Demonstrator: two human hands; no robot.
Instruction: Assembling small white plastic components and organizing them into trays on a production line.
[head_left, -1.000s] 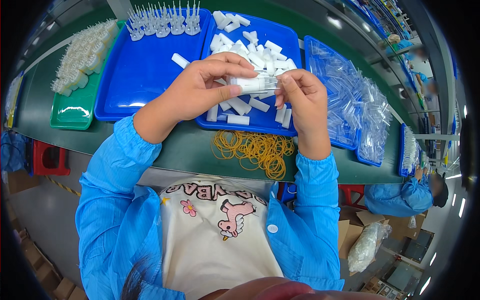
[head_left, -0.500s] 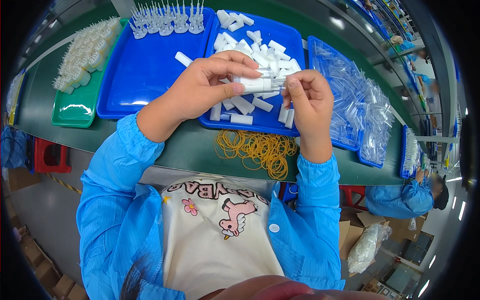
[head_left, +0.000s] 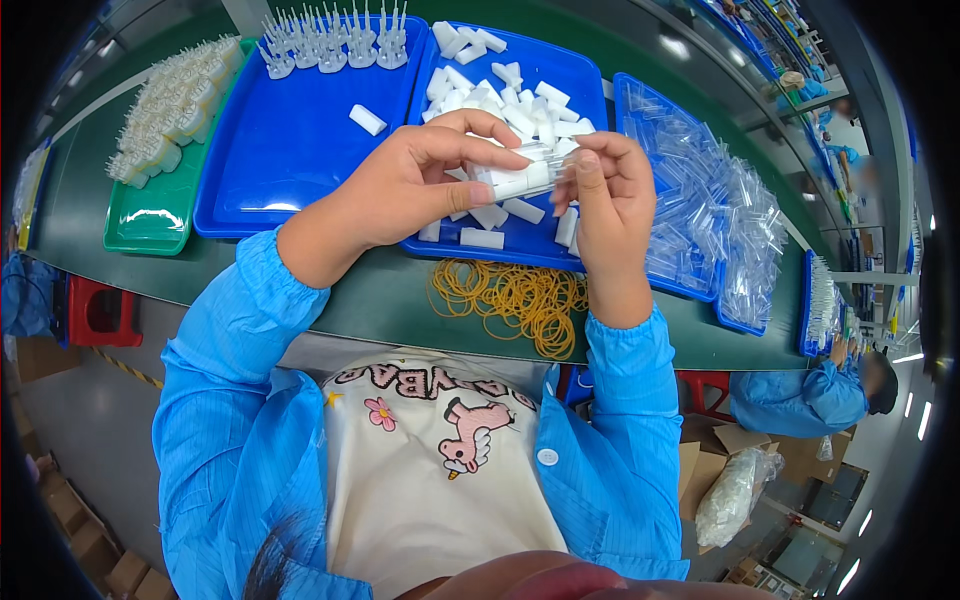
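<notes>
Two hands are positioned above a blue tray [head_left: 540,240] of white blocks [head_left: 482,238]. Left hand [head_left: 425,175]: thumb and fingers are closed on a white-and-clear bundle [head_left: 515,183], which lies crosswise over the tray. Right hand [head_left: 612,195]: thumb and fingertips are at the bundle's right end (blurred; whether they grip it cannot be determined). Yellow rubber bands [head_left: 515,300] lie on the green table [head_left: 385,300], between the tray and the person. Clear plastic parts [head_left: 680,190] are located farther right.
</notes>
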